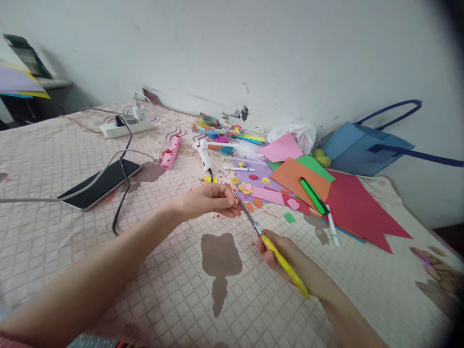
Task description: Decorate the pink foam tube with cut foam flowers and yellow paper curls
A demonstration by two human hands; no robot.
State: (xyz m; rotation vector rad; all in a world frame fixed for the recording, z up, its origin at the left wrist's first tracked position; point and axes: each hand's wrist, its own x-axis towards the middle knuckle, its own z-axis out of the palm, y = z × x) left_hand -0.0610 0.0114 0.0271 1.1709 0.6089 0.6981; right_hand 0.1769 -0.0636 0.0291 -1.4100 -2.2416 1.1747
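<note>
Between the thumb and fingers of my left hand [213,199] is a small orange paper piece [237,201], mostly hidden by the fingertips. My right hand [281,251] is wrapped around the yellow handles of a pair of scissors [268,241]. The metal blades point up and left, and their tips touch or nearly touch the orange piece. Just beyond my hands lie cut paper shapes: a yellow and pink flower [246,187], orange pieces [257,202] and a pink oval [293,204]. Small scraps are scattered under my left hand.
A white glue gun [203,155] lies behind my left hand. Coloured sheets, including a red one [357,208], and a green cutter [312,194] are at right. A blue bag [362,145] stands by the wall. At left are a tablet [101,183], cables and a power strip [125,128].
</note>
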